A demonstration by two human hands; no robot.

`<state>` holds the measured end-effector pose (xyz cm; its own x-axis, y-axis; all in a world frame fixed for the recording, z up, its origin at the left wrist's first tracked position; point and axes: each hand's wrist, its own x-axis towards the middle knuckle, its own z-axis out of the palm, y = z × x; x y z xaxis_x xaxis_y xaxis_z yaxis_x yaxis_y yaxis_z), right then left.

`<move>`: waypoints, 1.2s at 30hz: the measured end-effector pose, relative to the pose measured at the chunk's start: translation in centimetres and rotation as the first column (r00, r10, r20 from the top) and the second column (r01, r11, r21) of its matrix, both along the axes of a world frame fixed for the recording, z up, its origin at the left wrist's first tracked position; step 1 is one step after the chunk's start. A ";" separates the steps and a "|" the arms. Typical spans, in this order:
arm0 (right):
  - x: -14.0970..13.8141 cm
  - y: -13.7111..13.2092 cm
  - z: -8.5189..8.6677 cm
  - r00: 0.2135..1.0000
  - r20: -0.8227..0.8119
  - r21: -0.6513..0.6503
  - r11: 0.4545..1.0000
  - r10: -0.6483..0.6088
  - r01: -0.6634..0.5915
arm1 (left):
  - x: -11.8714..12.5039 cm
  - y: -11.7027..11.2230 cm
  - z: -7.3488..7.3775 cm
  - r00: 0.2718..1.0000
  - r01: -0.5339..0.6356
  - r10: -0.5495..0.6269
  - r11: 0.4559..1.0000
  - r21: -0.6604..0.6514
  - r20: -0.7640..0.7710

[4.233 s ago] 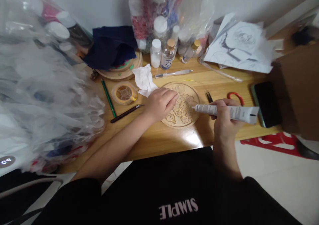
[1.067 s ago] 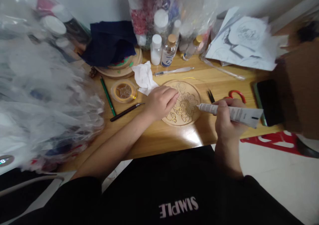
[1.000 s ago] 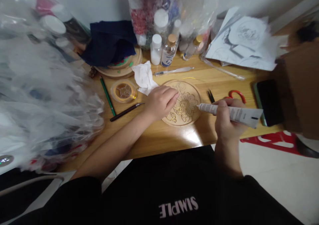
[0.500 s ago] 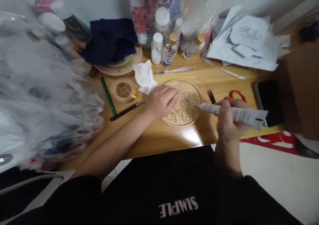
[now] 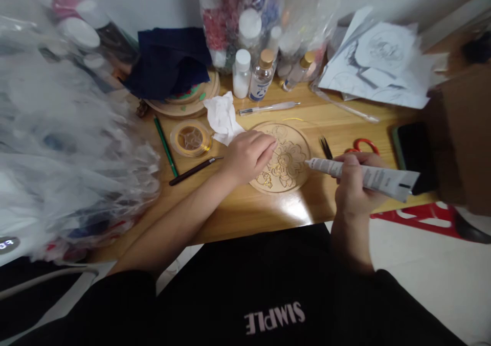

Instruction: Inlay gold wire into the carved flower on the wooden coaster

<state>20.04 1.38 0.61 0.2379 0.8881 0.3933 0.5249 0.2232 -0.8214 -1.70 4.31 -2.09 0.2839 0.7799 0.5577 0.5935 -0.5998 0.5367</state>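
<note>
The white tube (image 5: pixel 387 181) has drawn back to the right: about four seconds ago its nozzle stood over the carved petals of the round wooden disc (image 5: pixel 288 161), and now the tip is at the disc's right rim, touching or just above it (which of the two I cannot tell). To my eye that puts the nozzle off the raised pattern, at a pause rather than in the middle of a line. The disc itself lies flat on the table (image 5: pixel 238 210), close to its near edge, with gold lines along part of the flower design. The right hand (image 5: pixel 353 187) is closed around the tube, thumb on top, and the tube's flat tail now juts across more of the phone (image 5: pixel 414 144) towards the table's right end. The left hand has stayed put: the left hand (image 5: pixel 247 157) rests on the disc's left side, fingers curled, thumb and forefinger close together, and whether anything is pinched there I cannot tell. Tweezers (image 5: pixel 326 147) and red-handled scissors (image 5: pixel 368 141) lie just beyond the right hand, away from the near edge.
</note>
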 end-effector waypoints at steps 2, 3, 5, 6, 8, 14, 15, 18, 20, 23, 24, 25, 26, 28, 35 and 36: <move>0.1 0.0 0.0 1.000 0.010 -0.002 1.000 -0.014 0.014 | 0.0 0.0 0.0 1.000 0.000 0.000 1.000 0.012 0.009; 0.1 0.0 0.0 1.000 0.019 -0.006 1.000 -0.014 0.014 | 0.0 0.0 0.0 1.000 0.001 -0.001 1.000 0.015 0.014; 0.0 0.0 0.2 0.999 0.041 -0.014 1.000 -0.007 0.008 | 0.0 0.0 0.0 1.000 0.000 0.000 1.000 0.018 0.023; 0.0 0.0 0.3 0.999 0.053 -0.015 1.000 -0.002 0.003 | 0.0 0.0 0.0 1.000 -0.002 0.002 1.000 0.021 0.029; -0.2 0.0 0.5 0.998 0.067 -0.012 1.000 0.002 -0.002 | 0.0 -0.1 0.0 0.999 -0.006 0.005 1.000 0.028 0.045; -0.3 0.0 0.8 0.997 0.076 -0.010 1.000 0.005 -0.005 | 0.0 -0.4 0.3 0.996 -0.048 0.049 0.999 -0.016 0.073; -0.3 0.0 0.8 0.997 0.082 -0.017 1.000 0.003 -0.001 | 0.0 -0.5 0.3 0.996 -0.052 0.053 0.998 -0.020 0.077; -0.2 -0.1 0.7 0.997 0.083 -0.052 0.999 -0.001 0.006 | 0.0 -0.5 0.5 0.995 -0.052 0.054 0.998 -0.028 0.088; -0.1 -0.2 0.6 0.998 0.061 -0.072 0.997 0.001 0.004 | 0.0 -0.5 0.5 0.995 -0.051 0.054 0.998 -0.033 0.090; 0.0 0.0 0.3 0.999 -0.037 -0.082 0.996 -0.020 0.017 | -0.1 -0.5 0.5 0.995 -0.044 0.046 0.999 -0.020 0.090; 0.0 0.1 0.2 0.996 -0.086 -0.083 0.996 -0.034 0.027 | -0.1 -0.4 0.5 0.995 -0.041 0.042 0.999 -0.013 0.090; 0.0 0.2 0.1 0.989 -0.140 -0.084 0.996 -0.054 0.043 | -0.1 -0.4 0.5 0.995 -0.038 0.038 0.999 -0.005 0.089; -0.1 0.4 0.0 0.979 -0.191 -0.087 0.994 -0.077 0.061 | -0.2 -0.4 0.6 0.995 -0.036 0.035 0.999 0.001 0.088; -0.1 0.7 -0.2 0.954 -0.276 -0.098 0.991 -0.118 0.094 | -0.2 -0.3 0.6 0.995 -0.035 0.034 0.999 0.012 0.090; 0.3 0.7 -0.3 0.941 -0.322 -0.091 0.993 -0.106 0.080 | -0.2 -0.4 0.9 0.993 -0.003 0.001 1.000 0.009 0.117; 0.3 0.6 -0.3 0.942 -0.319 -0.097 0.992 -0.106 0.079 | -0.2 -0.4 0.9 0.993 0.002 -0.002 1.000 0.004 0.122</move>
